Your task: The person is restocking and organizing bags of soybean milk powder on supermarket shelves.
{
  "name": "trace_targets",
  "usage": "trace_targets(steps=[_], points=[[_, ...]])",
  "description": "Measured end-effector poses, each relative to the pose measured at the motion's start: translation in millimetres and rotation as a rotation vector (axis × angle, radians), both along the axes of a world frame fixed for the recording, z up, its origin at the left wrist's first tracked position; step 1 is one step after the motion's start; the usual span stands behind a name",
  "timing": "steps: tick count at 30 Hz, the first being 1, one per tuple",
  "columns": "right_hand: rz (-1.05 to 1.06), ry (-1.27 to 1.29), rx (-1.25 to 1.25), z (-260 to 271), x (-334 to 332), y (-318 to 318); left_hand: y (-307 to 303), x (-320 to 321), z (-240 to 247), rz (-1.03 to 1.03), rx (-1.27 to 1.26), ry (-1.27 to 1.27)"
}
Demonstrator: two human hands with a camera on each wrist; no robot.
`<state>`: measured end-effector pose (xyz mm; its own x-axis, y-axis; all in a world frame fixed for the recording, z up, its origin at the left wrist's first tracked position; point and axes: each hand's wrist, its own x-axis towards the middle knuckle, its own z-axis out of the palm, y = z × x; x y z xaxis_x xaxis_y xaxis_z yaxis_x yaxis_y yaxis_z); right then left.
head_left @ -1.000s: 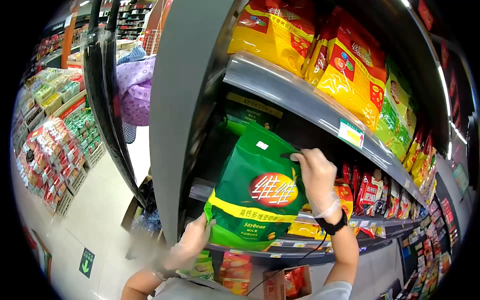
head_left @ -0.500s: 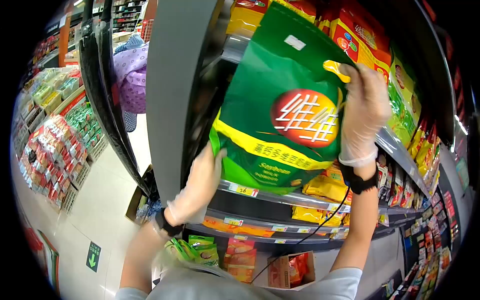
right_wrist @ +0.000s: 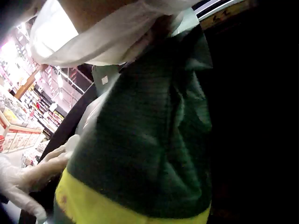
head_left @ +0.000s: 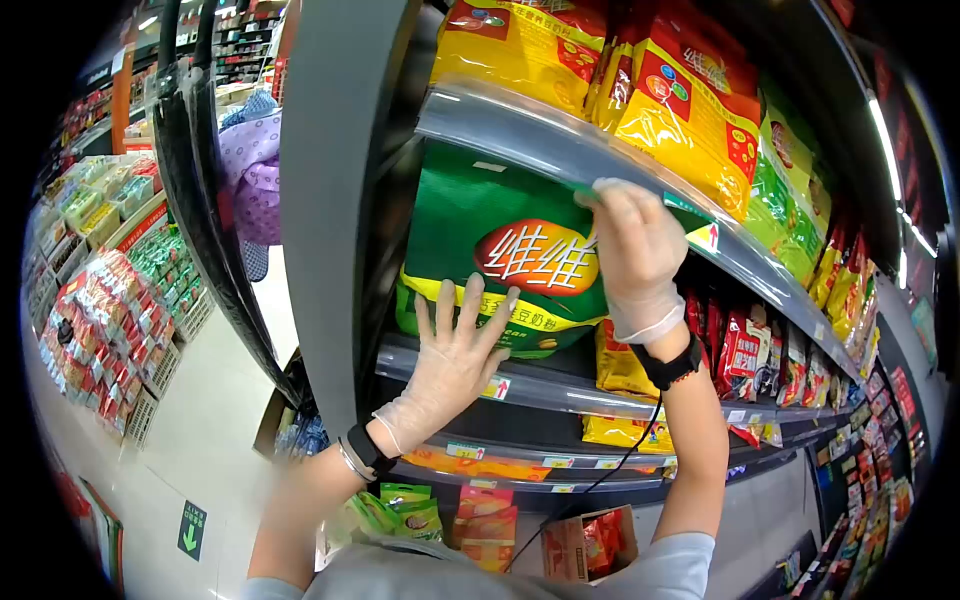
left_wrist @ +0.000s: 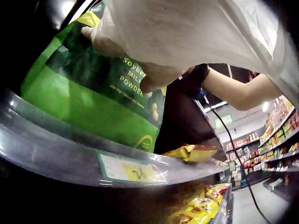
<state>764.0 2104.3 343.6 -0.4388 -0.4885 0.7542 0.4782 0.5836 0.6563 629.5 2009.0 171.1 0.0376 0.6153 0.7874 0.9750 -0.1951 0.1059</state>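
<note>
While the left hand (head_left: 440,368) rests spread on its lower front, the green bag (head_left: 455,218), left of the right hand (head_left: 640,255), appears soft, slick, fairly heavy; the right, apart, pinches its upper corner; base support advisable.

Green soybean milk powder bag (head_left: 445,215): formerly held out before the shelves, now upright on the lower shelf (head_left: 560,388), its top beneath the upper shelf (head_left: 545,130), whose front edge is uncovered again. Left hand (head_left: 448,365): moved from the bag's lower side edge to its front, fingers spread. Right hand (head_left: 640,255): lowered with the bag's upper corner.
</note>
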Motion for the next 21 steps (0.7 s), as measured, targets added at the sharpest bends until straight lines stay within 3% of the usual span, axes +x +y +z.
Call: trace_targets(steps=[5,9,11,15,17,19,21], points=[[-0.192,-0.163,0.067,-27,15,-1,9,1,12,0.056,-0.052,0.006],[-0.27,-0.281,-0.147,-39,16,14,25,1,23,0.028,-0.068,-0.097],[-0.259,-0.254,-0.207,-43,12,26,32,1,30,0.03,-0.024,-0.267],[-0.187,-0.167,-0.422,-50,2,48,64,-27,54,0.09,0.444,-0.669],[-0.155,-0.125,-0.487,-51,-3,52,87,-47,70,0.093,0.42,-0.804],[-0.144,-0.1,-0.507,-54,-7,55,117,-71,72,-0.063,0.159,-1.052],[-0.071,-0.088,-0.498,-55,-8,59,132,-77,74,-0.129,0.089,-1.174]])
